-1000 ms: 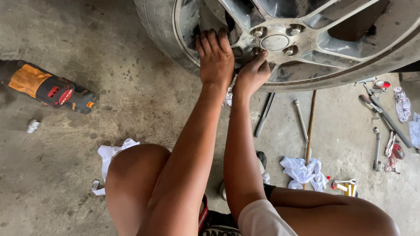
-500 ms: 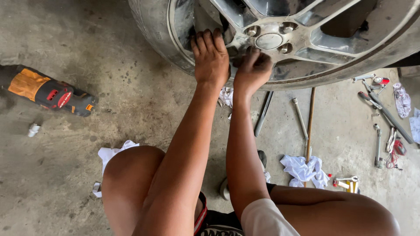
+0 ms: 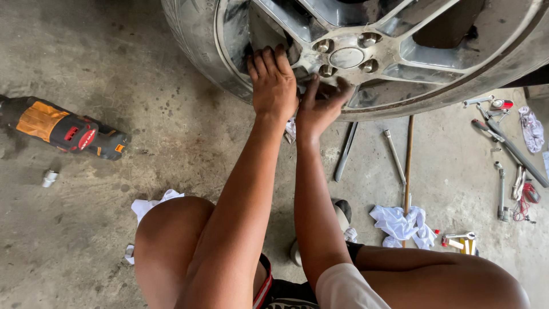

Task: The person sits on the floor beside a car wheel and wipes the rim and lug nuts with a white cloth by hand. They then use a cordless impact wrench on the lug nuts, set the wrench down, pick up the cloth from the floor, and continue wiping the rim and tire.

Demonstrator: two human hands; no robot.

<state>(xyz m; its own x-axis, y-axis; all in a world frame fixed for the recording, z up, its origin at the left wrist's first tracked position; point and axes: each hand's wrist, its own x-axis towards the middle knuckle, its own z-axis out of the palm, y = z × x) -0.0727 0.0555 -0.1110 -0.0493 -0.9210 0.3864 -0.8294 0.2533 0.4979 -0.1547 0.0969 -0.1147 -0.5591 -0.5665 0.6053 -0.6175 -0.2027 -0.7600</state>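
Observation:
A car wheel (image 3: 229, 51) with a silver spoked rim fills the top of the head view. Its hub cap (image 3: 346, 57) is ringed by several lug nuts (image 3: 327, 70). My left hand (image 3: 273, 83) rests on the rim left of the hub, fingers hooked over a spoke's edge into the opening. My right hand (image 3: 320, 106) is just below the lower-left lug nut, fingers raised toward it and blurred. Whether it holds anything is unclear. I am squatting, with both knees at the bottom of the frame.
On the concrete floor, an orange-and-black power tool (image 3: 68, 131) and a small socket (image 3: 50, 178) lie at left. White rags (image 3: 400, 223) (image 3: 150, 205), a flat bar (image 3: 346, 151), a ratchet (image 3: 396, 154), a wooden rod (image 3: 408, 166) and several hand tools (image 3: 503, 194) lie at right.
My right hand has slipped slightly down and left from the hub's lower nuts. The left hand keeps its place on the rim. The wheel sits a little lower in view.

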